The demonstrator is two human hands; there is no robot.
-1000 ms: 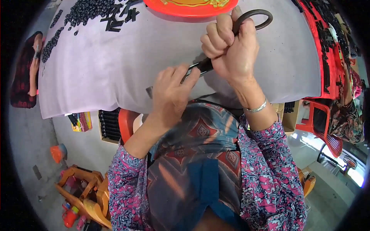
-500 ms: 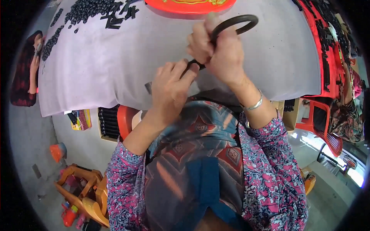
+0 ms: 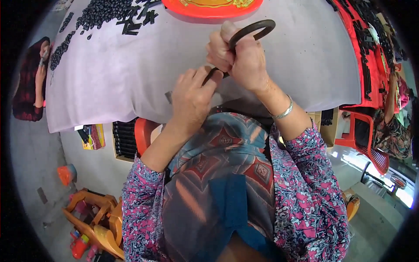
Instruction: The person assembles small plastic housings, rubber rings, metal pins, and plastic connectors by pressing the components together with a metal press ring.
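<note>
Dark metal shears (image 3: 244,37), their looped spring handle arching above your knuckles, sit clamped in your right hand (image 3: 240,59), which is closed in a full fist around the handle. Your left hand (image 3: 192,94), just below and to the left of it, pinches a small dark piece (image 3: 212,75) between thumb and fingertips and feeds it up against the shears' lower end; the blades themselves are hidden behind both hands. Both hands hover over the grey cloth-covered tabletop (image 3: 131,83), near its front edge.

Beyond your left hand, toward the far left corner, lies a heap of small black parts (image 3: 94,15); directly beyond your right hand sits a red tray (image 3: 205,8). A silver bracelet (image 3: 283,111) circles your right wrist.

Risk, as judged from this pose: your left fingertips lie touching the cutting end, so a squeeze made without sight of the blades could nip them. The small piece, held only by a fingertip pinch, could also slip and drop off the tabletop edge onto your lap.
</note>
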